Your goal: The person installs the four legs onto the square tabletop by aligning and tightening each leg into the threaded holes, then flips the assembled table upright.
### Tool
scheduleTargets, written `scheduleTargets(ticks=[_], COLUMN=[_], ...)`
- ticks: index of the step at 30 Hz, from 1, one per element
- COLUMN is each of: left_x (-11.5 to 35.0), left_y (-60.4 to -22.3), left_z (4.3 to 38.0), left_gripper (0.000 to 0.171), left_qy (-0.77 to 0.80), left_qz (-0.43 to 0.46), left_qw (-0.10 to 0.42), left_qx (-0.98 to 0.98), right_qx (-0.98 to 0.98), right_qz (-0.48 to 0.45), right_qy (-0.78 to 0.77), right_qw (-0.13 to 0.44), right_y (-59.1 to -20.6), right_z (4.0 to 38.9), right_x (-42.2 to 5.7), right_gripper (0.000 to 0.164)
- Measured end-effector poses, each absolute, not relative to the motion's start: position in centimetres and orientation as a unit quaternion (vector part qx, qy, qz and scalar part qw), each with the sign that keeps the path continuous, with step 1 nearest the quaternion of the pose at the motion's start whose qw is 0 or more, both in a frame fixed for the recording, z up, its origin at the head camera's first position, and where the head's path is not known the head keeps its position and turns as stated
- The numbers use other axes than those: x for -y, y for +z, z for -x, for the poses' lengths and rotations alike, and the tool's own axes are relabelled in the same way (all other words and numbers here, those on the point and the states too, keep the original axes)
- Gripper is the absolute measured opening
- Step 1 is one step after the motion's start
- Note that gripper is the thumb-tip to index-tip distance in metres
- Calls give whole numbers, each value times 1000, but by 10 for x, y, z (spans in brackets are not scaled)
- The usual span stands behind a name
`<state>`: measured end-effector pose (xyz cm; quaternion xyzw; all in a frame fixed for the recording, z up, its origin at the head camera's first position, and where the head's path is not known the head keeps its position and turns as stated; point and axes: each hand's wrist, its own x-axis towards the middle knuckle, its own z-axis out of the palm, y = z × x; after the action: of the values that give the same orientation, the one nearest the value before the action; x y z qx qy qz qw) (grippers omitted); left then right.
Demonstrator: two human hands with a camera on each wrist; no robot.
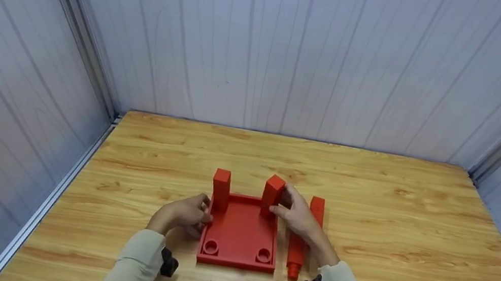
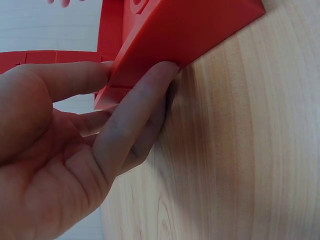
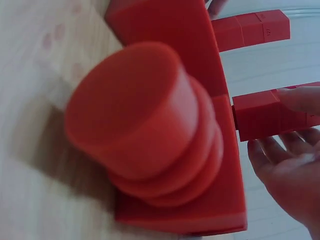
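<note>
A shallow red tray (image 1: 242, 232) with a raised rim lies on the table, a round socket showing at each of its two near corners. One square red leg (image 1: 220, 189) stands upright at its far left corner. My left hand (image 1: 186, 212) grips the tray's left side, fingers along the outer wall in the left wrist view. My right hand (image 1: 296, 214) holds a second red leg (image 1: 273, 192) at the far right corner, tilted slightly. In the right wrist view a short narrow neck shows between that leg (image 3: 260, 114) and the tray.
To the right of the tray, a loose red piece (image 1: 296, 251) with a round ridged peg end lies on the wooden table (image 1: 393, 238), partly hidden under the right forearm. White panel walls (image 1: 272, 46) enclose the table's back and sides.
</note>
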<state>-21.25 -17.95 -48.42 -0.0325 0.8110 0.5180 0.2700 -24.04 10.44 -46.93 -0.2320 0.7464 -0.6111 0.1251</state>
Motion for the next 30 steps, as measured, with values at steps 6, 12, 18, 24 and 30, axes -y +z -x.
scheduleTargets(ticks=[6,12,18,24,30], left_x=[180,180,180,180,179], left_y=[-485,-485,-483,-485,-485], left_z=[213,213,212,213,213], left_gripper=[30,29,29,31,31], left_qy=[513,513,511,509,510], left_qz=[34,34,35,33,32], left_qw=[270,268,266,270,266], left_qx=[-814,-815,-816,-817,-818], right_qx=[-739,-756,-782,-791,-793], right_qz=[221,204,180,197,195], right_qy=[-623,-613,-591,-577,-576], right_qw=[127,102,80,41,31], right_y=[-469,-467,-465,-466,-477], right_z=[240,238,236,235,239], right_x=[-103,-99,-95,-95,-96], right_gripper=[68,63,57,39,37])
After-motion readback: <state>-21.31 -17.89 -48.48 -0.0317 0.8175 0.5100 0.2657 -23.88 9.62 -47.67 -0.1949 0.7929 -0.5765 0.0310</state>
